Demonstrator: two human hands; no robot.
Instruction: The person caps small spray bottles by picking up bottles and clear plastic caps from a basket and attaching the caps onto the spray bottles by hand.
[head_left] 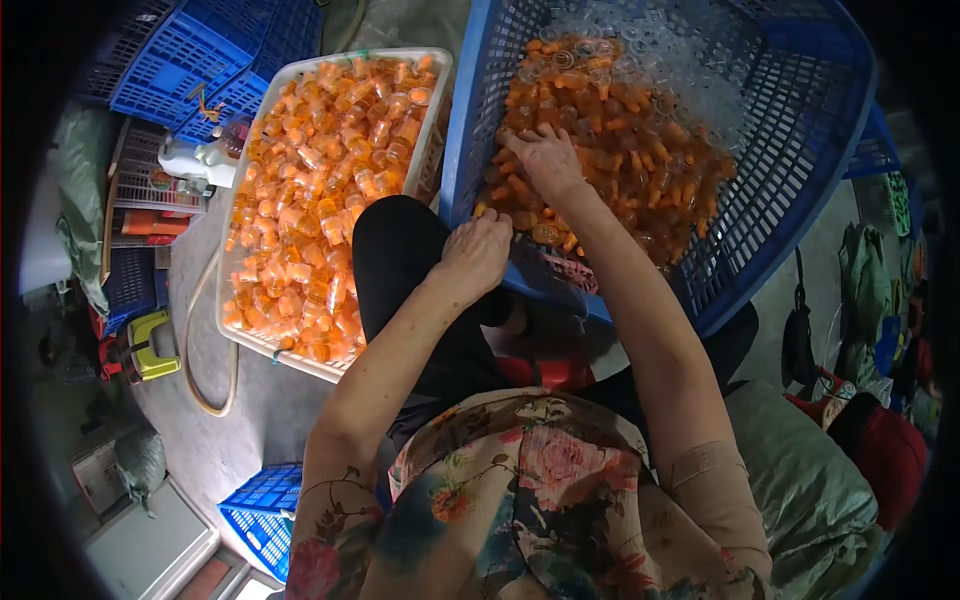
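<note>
Both my hands are over the near left corner of a big blue basket (800, 190). My left hand (475, 250) is closed at the rim, its fingers round something small whose shape is mostly hidden. Farther in, my right hand (545, 160) reaches down onto the orange pieces (640, 180), its fingertips partly lost among them. Clear plastic pieces (660, 50) lie behind the orange ones. To the left stands a white basket (228, 270) full of small clear containers with orange parts (320, 200).
Blue crates (205, 60) are stacked at the back left, with a white bottle (195, 162) near them. A hose (190, 375) curves over the floor beside the white basket. A yellow stool (152, 345) stands at left. A sack (800, 460) lies at right.
</note>
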